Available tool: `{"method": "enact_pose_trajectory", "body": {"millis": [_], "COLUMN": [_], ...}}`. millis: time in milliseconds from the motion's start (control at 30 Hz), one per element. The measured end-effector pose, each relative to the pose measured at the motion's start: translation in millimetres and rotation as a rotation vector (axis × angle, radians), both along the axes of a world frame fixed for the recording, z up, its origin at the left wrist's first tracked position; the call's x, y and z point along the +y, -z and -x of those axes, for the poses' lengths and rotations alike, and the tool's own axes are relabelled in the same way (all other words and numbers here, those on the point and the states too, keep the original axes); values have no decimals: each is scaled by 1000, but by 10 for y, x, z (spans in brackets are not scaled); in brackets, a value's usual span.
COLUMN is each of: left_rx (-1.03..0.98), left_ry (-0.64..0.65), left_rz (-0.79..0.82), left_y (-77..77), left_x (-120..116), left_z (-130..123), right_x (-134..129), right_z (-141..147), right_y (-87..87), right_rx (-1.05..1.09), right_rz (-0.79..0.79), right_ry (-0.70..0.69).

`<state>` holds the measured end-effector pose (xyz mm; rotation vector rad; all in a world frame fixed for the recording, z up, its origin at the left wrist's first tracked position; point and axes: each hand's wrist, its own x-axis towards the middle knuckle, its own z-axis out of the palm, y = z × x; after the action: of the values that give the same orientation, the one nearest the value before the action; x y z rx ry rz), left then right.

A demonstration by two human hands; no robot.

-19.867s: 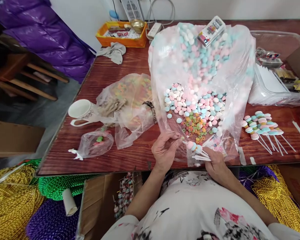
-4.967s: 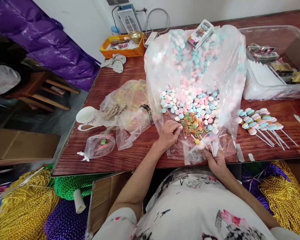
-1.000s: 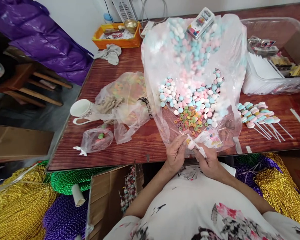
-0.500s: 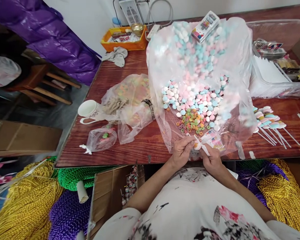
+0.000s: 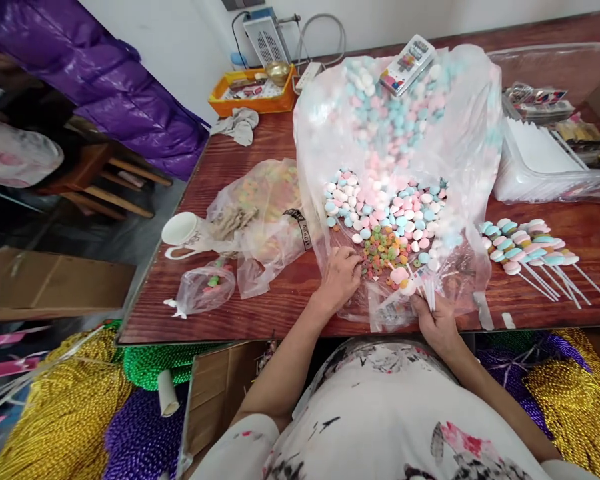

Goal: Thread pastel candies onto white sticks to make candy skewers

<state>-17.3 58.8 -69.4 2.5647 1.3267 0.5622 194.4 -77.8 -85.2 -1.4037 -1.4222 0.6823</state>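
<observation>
My right hand [image 5: 436, 323] is closed on white sticks [image 5: 427, 293] near the table's front edge. Pink and white candy [image 5: 403, 278] sits by the upper ends of the sticks. My left hand [image 5: 341, 275] rests at the left side of the small ring candies [image 5: 384, 250], fingers bent over the plastic; whether they hold anything is hidden. Pink, blue and white oval candies [image 5: 410, 212] spill from a large clear bag [image 5: 325, 107] behind the rings. Finished-looking candy sticks [image 5: 527, 245] lie in a pile to the right.
On the left stand a white mug [image 5: 181, 230], a small knotted bag [image 5: 205, 290] and a bag of ring candies [image 5: 267, 193]. An orange tray [image 5: 253, 103] is at the back; a clear plastic bin [image 5: 545, 187] is at the right. Bead strands hang below the front edge.
My left hand has moved left, away from my right hand, to the ring candies. My right hand has shifted slightly right, and the sticks in it now show. The view has shifted a little.
</observation>
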Motion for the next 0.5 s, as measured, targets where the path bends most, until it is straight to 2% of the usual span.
{"method": "enact_pose_trajectory", "body": {"millis": [100, 200, 267, 367, 433, 500], "left_rx": [-42, -314, -658, -1175, -1393, -1499], "left_ry": [30, -5, -114, -307, -355, -344], "left_rz": [-22, 78, 258, 648, 823, 874], "left_y": [47, 13, -62, -218, -309, -363], "left_x": [-159, -268, -318, -389, -445, -504], "left_z": [-18, 12, 33, 24, -10, -50], "right_x": [-11, -11, -6, 10, 25, 41], "right_z": [-20, -20, 12, 99, 163, 213], "right_y": [9, -8, -41, -131, -210, -288], "right_rx": [-40, -87, -118, -143, -158, -193], "right_rz": [-7, -32, -69, -127, -168, -197], "right_ry": [-15, -40, -63, -117, -168, -218]}}
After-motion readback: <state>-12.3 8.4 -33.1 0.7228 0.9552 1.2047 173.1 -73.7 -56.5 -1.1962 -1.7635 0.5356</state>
